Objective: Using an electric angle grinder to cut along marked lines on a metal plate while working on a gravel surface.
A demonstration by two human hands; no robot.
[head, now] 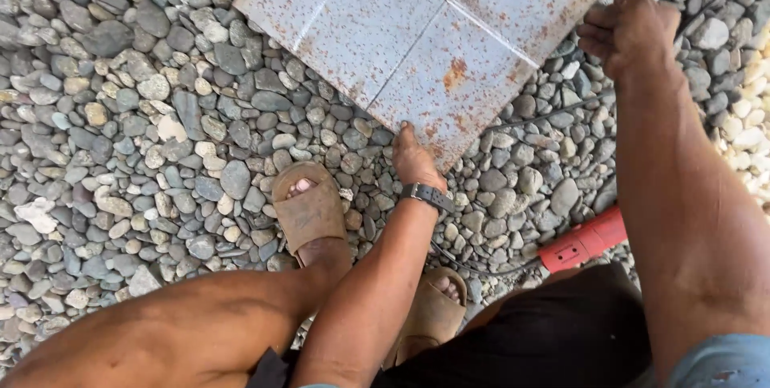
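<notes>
1. Here's the metal sheet (417, 27), a pale grey panel speckled with rust and crossed by thin scored lines, lying flat on the pebbles (144, 115) at the top of the view, one corner pointing down toward the person.
2. It looks stiff and thin, probably moderately heavy for its spread; the rusty face should give friction, but those edges and that corner look sharp, so the safest hold seems to be flat along an edge, away from the point.
3. The left hand (413, 159) is down at that near corner, fingertips touching the sheet's edge, fingers close together rather than spread; whether they curl under the metal I cannot tell.
4. A dark wristwatch (427, 195) sits on that wrist.
5. The right hand (630, 31) is up at the sheet's right edge, curled into a loose fist; it seems to grip the edge or something thin there, but the view does not settle which.
6. Further out: a red power tool (581, 245) lies on the stones by the right leg, its dark cable (553, 115) trailing across the pebbles.
7. Two feet in brown sandals (309, 207) are planted just below the sheet.
</notes>
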